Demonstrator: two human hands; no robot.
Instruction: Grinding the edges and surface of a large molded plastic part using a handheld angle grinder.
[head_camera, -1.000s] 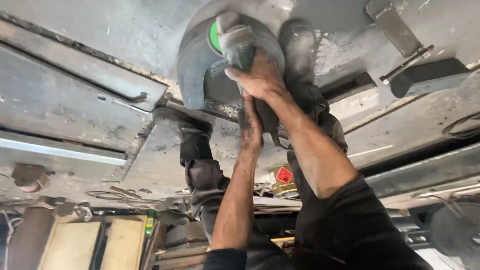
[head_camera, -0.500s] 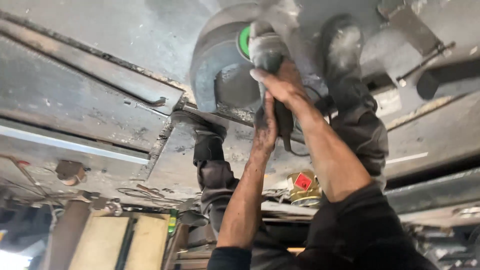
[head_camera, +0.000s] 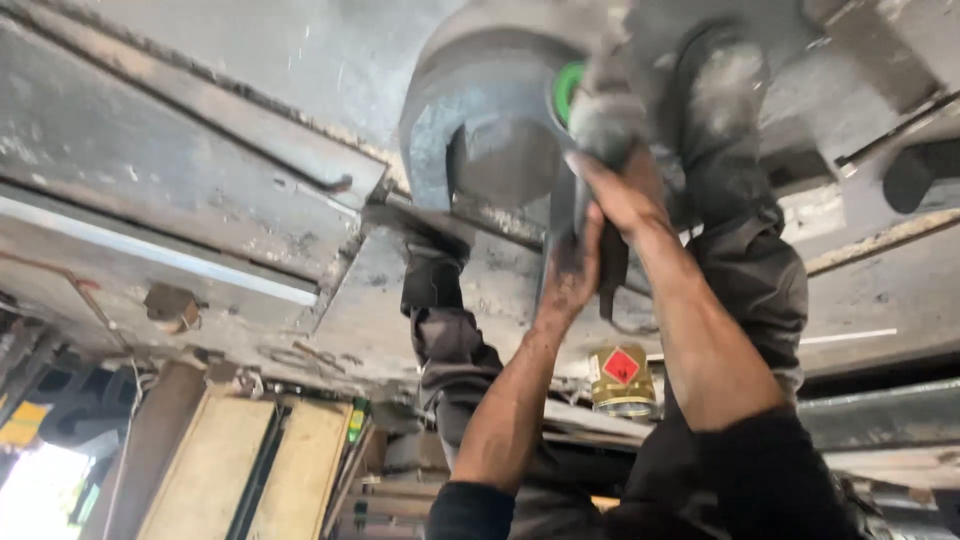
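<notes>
a grimy workshop fills the frame, all grey dust and worn metal: a heavy steel plate (head_camera: 180, 180) slants across the upper left, a pale metal strip runs beneath it, and yellowish wooden boards (head_camera: 240, 470) lean at the lower left with daylight showing in the corner. a concrete floor (head_camera: 880, 300) spreads along the right side.

at top centre sits a big rounded grey metal casting (head_camera: 480, 130), thick with dust. against its right edge is a power tool (head_camera: 600, 120) with a grey body and a green ring (head_camera: 567, 90) at the head, probably a grinder, though dust blurs its shape.

the right hand (head_camera: 620, 190) wraps the tool's body just below the head, its grip closed firmly around it, likely to steer the head against the casting. the left hand (head_camera: 575, 270) sits lower, at centre frame, fingers closed on the tool's dark handle; the two-handed hold looks meant to steady a heavy, kicking tool. both forearms rise from the lower centre, dark sleeves at the bottom edge.

the person's legs in dusty grey trousers (head_camera: 450, 330) straddle the work, one boot (head_camera: 720, 90) planted at the top right beside the casting, seemingly to brace it.

a small brass-coloured tin (head_camera: 620, 380) with a red diamond label stands on the floor between the forearms, well apart from the tool.
</notes>
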